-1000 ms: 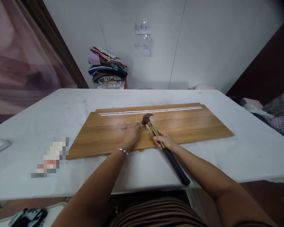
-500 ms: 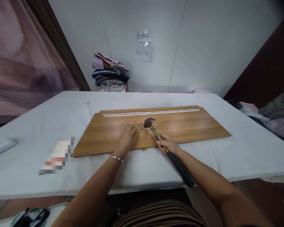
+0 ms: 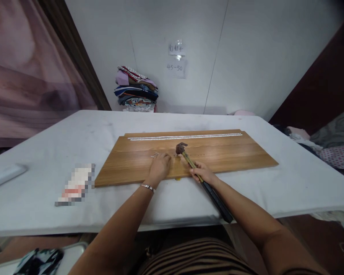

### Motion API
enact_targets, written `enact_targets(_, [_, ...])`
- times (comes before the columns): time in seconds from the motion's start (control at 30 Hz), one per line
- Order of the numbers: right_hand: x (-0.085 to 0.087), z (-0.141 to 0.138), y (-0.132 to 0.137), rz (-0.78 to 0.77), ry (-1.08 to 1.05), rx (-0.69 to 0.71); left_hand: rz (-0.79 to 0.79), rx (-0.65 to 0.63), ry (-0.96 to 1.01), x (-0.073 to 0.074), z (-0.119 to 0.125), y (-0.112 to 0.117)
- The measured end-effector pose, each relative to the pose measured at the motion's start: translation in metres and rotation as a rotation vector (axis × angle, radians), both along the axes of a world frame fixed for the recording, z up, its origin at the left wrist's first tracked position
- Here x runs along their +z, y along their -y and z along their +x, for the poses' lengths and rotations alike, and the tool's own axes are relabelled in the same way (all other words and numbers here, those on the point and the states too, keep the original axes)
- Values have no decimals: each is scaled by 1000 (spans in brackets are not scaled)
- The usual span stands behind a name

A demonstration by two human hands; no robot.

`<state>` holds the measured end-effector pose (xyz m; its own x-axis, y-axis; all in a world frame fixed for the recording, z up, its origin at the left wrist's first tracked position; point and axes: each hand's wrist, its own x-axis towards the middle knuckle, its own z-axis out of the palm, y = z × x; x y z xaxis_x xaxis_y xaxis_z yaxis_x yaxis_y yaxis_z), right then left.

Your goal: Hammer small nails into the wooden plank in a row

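1. Head view, R hand point(image 3: 204, 174): fingers wrapped firmly round the hammer point(image 3: 209, 191), partway up its handle, w/ the dark end running back below the hand.
2. L hand point(image 3: 159, 168): down on the board point(image 3: 226, 149), fingers curled; can't tell if there's a nail pinched in them.
3. Hammer head point(image 3: 180, 149): over approx. mid-board, just beside the L fingertips; can't tell if it's touching wood.
4. Loose nails point(image 3: 154, 155): few, on the board, just L of the L fingers.
5. Row of dark dots point(image 3: 200, 154): on the board, R of the hammer head; prob. nail heads, too small to be sure.
6. Tips, my judgement: hold any nail upright, light taps 1st, L fingers well clear before hitting harder. High grip suits control; sliding back twd the dark end gives more power. Keep in line w/ the dots. Board could slip on the cloth-covered table point(image 3: 275, 191), so steady it.
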<state>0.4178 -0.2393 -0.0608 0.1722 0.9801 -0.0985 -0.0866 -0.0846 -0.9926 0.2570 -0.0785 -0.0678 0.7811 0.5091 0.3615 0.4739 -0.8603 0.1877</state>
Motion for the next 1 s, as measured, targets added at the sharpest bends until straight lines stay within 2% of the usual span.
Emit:
enact_targets(0.67, [2,-1,-1,13,-10,-8,-15,-9,-10,0,1,-1])
enact_targets(1.0, [2,6,-11,-15,-21,52,-43,-5,14,3,2,1])
